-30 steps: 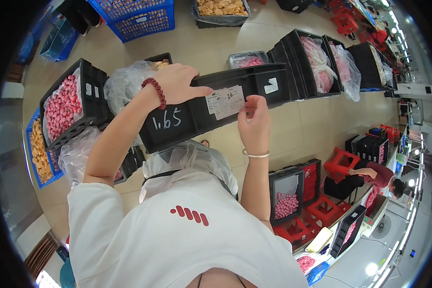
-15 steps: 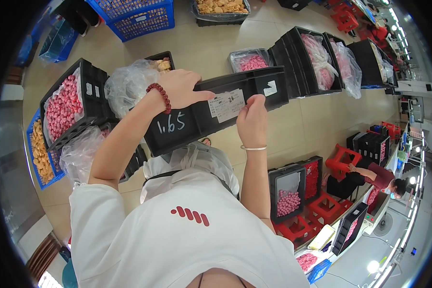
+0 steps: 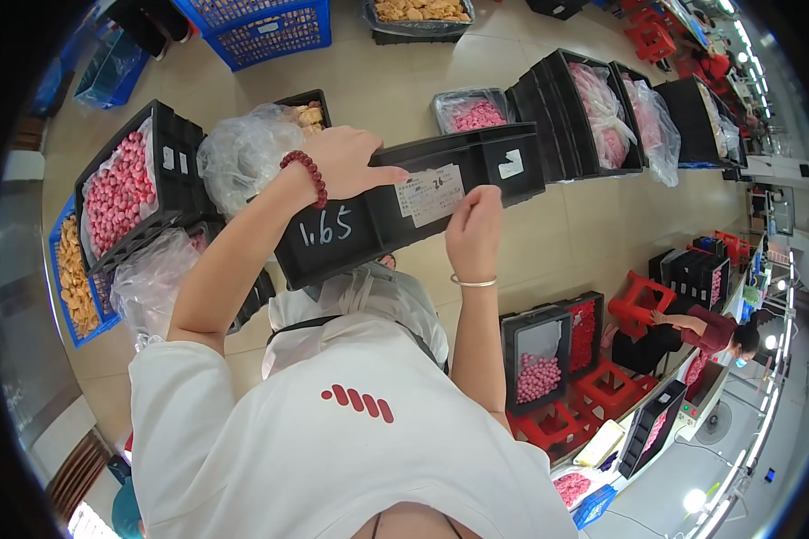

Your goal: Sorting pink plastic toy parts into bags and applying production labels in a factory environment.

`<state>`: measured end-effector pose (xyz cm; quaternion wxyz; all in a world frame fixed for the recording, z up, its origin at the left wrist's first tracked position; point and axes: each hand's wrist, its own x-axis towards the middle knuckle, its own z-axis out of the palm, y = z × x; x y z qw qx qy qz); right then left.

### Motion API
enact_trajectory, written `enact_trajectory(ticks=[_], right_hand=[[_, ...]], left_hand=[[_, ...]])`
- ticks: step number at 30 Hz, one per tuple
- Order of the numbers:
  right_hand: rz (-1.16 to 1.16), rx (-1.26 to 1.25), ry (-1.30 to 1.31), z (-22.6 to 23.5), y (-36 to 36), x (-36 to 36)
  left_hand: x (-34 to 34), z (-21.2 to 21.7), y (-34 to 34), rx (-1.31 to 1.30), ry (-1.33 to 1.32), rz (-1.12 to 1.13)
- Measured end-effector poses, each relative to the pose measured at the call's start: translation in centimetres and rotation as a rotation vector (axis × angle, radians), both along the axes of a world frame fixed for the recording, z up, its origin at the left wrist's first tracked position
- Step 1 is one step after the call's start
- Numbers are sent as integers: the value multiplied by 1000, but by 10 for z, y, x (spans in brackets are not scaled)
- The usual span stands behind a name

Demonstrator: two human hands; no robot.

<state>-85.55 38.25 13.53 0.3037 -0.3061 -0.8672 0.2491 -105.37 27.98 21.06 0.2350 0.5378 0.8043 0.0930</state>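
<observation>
A black plastic crate [image 3: 333,251] is tilted up in front of me, its long side facing me with white handwritten marks. My left hand [image 3: 340,166], wearing a red bead bracelet, grips its upper edge, thumb stretched over the side toward a white paper label [image 3: 427,195]. My right hand [image 3: 475,229], with a metal bangle, is closed at the label's lower right corner. The curled fingers hide that corner and whatever they may hold. A smaller white sticker [image 3: 510,164] is right of the label.
Crates of pink wrapped pieces [image 3: 121,193] and clear plastic bags [image 3: 252,148] stand at left. Black crates with bagged goods [image 3: 593,117] line the far right. Blue baskets [image 3: 270,36] stand at the back. Red stools [image 3: 638,301] and a seated person [image 3: 710,332] are at right.
The paper label now lies flatter and shows one outline instead of a doubled lower-left edge. My right hand has shifted slightly down. The left hand keeps its grip on the crate.
</observation>
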Motion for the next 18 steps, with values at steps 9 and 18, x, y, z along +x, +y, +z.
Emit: enact_trajectory(ticks=[9,18], right_hand=[[-120,-35,-55,9,1,14],[-188,-145,-98,-2,-5,2]], left_hand=[[1,-4,-2,12,-1,27],[6,3,-1,-31,-34,42]])
